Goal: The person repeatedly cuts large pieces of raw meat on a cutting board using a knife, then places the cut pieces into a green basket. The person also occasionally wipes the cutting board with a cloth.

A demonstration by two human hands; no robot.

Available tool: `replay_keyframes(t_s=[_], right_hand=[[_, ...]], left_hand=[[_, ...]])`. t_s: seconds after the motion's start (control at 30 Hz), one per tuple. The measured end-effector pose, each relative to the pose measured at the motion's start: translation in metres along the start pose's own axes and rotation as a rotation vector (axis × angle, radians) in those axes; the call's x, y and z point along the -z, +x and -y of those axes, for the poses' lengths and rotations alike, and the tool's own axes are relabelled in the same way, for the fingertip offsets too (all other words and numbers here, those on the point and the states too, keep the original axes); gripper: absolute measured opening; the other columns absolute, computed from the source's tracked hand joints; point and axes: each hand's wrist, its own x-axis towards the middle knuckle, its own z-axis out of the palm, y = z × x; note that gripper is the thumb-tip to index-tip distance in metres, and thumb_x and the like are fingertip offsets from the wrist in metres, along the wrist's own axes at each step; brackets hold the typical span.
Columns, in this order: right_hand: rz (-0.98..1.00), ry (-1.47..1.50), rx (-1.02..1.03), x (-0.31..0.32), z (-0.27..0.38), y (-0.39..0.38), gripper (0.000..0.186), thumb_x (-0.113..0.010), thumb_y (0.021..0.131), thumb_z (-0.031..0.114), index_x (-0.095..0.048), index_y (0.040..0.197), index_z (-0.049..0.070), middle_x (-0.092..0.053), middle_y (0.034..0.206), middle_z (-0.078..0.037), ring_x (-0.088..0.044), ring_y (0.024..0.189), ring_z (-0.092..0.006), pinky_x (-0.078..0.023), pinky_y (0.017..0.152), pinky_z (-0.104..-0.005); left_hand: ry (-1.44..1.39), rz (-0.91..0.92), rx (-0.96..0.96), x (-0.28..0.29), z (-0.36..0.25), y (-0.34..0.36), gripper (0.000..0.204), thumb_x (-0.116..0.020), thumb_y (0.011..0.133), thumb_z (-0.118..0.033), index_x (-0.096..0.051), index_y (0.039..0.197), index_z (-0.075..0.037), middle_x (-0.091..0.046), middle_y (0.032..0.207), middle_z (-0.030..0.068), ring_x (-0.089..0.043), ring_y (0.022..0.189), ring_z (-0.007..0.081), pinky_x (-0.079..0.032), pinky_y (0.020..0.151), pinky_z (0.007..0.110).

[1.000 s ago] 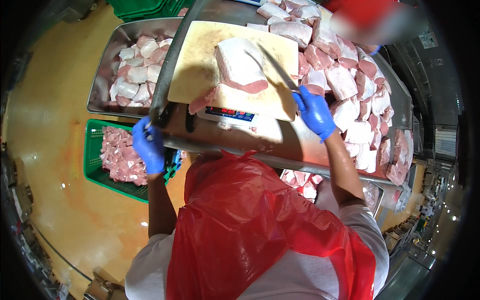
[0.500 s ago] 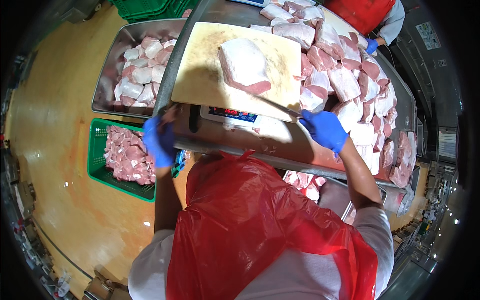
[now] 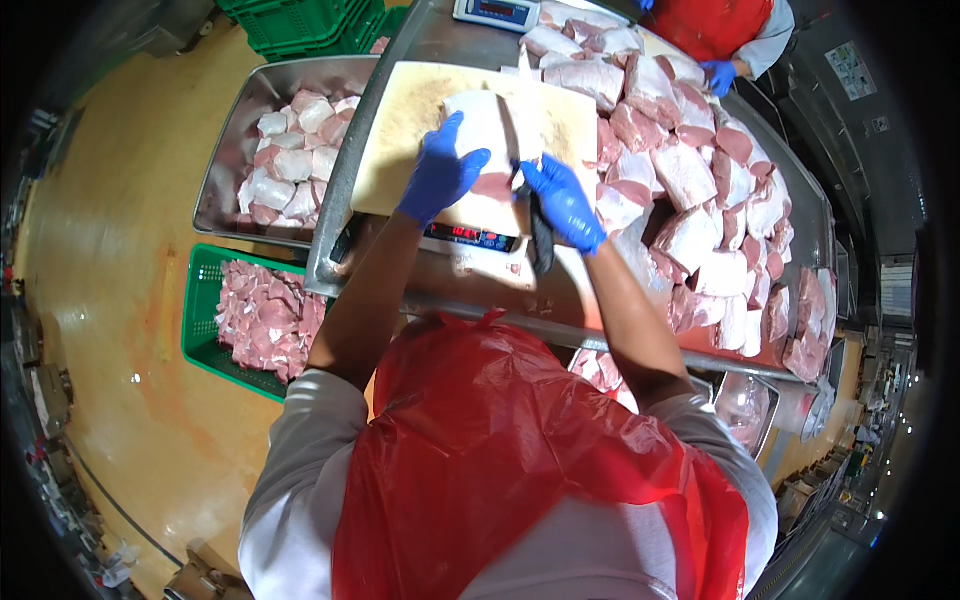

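A cream cutting board [image 3: 390,100] lies on the steel table over a scale with a red display [image 3: 460,233]. On the board is a pale pork loin [image 3: 478,135] with a pink cut end. My left hand [image 3: 440,170] in a blue glove rests on the loin's left side, index finger and thumb stretched over it. My right hand [image 3: 563,205], also gloved, is closed on the knife [image 3: 528,100], whose blade points away from me along the loin's right side.
Pork chunks [image 3: 690,220] heap along the table's right. A steel tub of pieces [image 3: 290,170] and a green crate of trimmings [image 3: 270,320] stand left, stacked green crates [image 3: 280,25] behind. Another scale [image 3: 497,12] and a co-worker's gloved hand [image 3: 720,78] are at the back.
My left hand has moved up from above the green crate onto the loin. The small piece at the board's near edge is gone. The knife now lies further forward, pointing away from me.
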Motion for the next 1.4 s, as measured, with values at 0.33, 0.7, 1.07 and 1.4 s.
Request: replay_keyframes(t_s=[0.33, 0.7, 1.07, 1.4], right_hand=[[-0.124, -0.184, -0.164, 0.007, 0.004, -0.04, 0.024, -0.054, 0.103, 0.025, -0.059, 0.102, 0.001, -0.066, 0.073, -0.01, -0.063, 0.058, -0.0217, -0.052, 0.057, -0.0337], [0.072, -1.082, 0.323, -0.018, 0.027, -0.004, 0.02, -0.055, 0.097, 0.027, -0.055, 0.103, 0.008, -0.066, 0.081, -0.022, -0.064, 0.074, -0.0436, -0.05, 0.064, -0.0523], [0.091, -1.216, 0.238, 0.118, -0.007, -0.095, 0.017, -0.059, 0.098, 0.016, -0.056, 0.109, 0.004, -0.065, 0.081, -0.022, -0.065, 0.069, -0.0408, -0.05, 0.058, -0.0465], [-0.238, -0.835, 0.337, 0.03, -0.022, -0.065, 0.019, -0.057, 0.099, 0.019, -0.056, 0.103, 0.001, -0.066, 0.087, -0.025, -0.064, 0.078, -0.0444, -0.05, 0.065, -0.0495]], left_hand=[[0.056, -0.362, -0.448, 0.016, -0.02, -0.015, 0.036, -0.073, 0.08, -0.008, -0.065, 0.115, -0.003, -0.06, 0.107, 0.0172, -0.059, 0.1, 0.0317, -0.048, 0.089, 0.038], [0.272, -0.271, -0.282, 0.002, -0.028, -0.094, 0.023, -0.065, 0.083, -0.006, -0.066, 0.106, -0.001, -0.062, 0.105, 0.0163, -0.061, 0.095, 0.035, -0.05, 0.084, 0.043], [0.214, -0.313, -0.111, 0.024, -0.041, -0.092, 0.024, -0.063, 0.085, -0.006, -0.066, 0.109, -0.006, -0.064, 0.104, 0.014, -0.065, 0.091, 0.0307, -0.054, 0.078, 0.041], [0.425, -0.19, -0.432, -0.024, -0.049, -0.047, 0.011, -0.067, 0.082, -0.008, -0.064, 0.092, -0.008, -0.062, 0.097, 0.008, -0.062, 0.084, 0.0277, -0.052, 0.069, 0.037]])
